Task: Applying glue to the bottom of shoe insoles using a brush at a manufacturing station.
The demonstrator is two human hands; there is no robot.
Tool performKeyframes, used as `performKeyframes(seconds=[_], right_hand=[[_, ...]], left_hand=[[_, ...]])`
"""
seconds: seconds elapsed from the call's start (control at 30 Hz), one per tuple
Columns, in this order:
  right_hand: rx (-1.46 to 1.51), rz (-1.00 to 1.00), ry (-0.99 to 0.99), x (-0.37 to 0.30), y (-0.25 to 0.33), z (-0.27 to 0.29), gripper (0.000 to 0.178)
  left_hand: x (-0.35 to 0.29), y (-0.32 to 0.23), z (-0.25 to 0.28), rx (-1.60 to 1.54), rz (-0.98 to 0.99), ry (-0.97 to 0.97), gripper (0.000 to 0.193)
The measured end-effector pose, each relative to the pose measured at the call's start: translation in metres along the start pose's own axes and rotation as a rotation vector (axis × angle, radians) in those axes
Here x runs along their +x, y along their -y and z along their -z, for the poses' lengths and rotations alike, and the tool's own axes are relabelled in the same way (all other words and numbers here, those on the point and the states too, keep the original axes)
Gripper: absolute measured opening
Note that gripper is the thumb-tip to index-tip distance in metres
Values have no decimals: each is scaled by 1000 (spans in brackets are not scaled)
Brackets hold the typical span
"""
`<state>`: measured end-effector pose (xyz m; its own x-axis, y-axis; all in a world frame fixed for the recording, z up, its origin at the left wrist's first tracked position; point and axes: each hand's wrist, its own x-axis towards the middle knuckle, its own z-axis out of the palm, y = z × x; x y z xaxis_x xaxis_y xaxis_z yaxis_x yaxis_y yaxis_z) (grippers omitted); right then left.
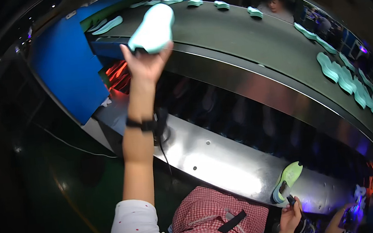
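Observation:
My left hand [147,65] is raised at the edge of the upper conveyor belt, its fingers gripping one end of a pale mint shoe sole [154,27]. The sole is tilted up over the belt, and something dark shows beneath its lower end. Low on the right, my right hand [291,218] is closed around a small black object [291,200] whose kind I cannot make out. Just beyond those fingers, a yellow-green shoe [291,176] with a dark opening lies on the shiny metal ledge [219,159].
Several mint soles [348,80] line the dark belt [241,32], bunched at the right. A blue machine housing [63,61] stands left, beside glowing orange heating elements [117,76]. Another person's hand [338,221] is at lower right; one person [278,9] is beyond the belt.

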<state>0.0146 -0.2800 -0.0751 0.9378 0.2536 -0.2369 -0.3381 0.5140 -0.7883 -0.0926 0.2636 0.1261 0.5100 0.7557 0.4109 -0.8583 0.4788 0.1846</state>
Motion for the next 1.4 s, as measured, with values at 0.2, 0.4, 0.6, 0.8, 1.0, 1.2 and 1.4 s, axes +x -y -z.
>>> performKeyframes(seconds=[0.2, 0.4, 0.6, 0.8, 1.0, 1.2, 1.4], right_hand=[[7, 11, 16, 9, 3, -11, 25], [138, -48, -14, 26, -7, -4, 24], [171, -62, -45, 28, -19, 3, 22], [238, -103, -66, 35, -28, 16, 21], [348, -142, -33, 38, -42, 22, 22], [338, -120, -49, 35, -34, 20, 21], [379, -107, -52, 37, -40, 22, 22]], left_hand=[[74, 74, 3, 716, -108, -237, 65], [-34, 240, -25, 1795, -917, 755, 27], [-49, 274, -6, 1879, -1240, 496, 22], [-52, 270, -9, 1888, -1275, 553, 23], [-52, 268, -8, 1930, -1331, 545, 23], [-53, 276, -8, 1937, -1354, 567, 24], [-48, 275, -3, 1963, -1363, 599, 25]])
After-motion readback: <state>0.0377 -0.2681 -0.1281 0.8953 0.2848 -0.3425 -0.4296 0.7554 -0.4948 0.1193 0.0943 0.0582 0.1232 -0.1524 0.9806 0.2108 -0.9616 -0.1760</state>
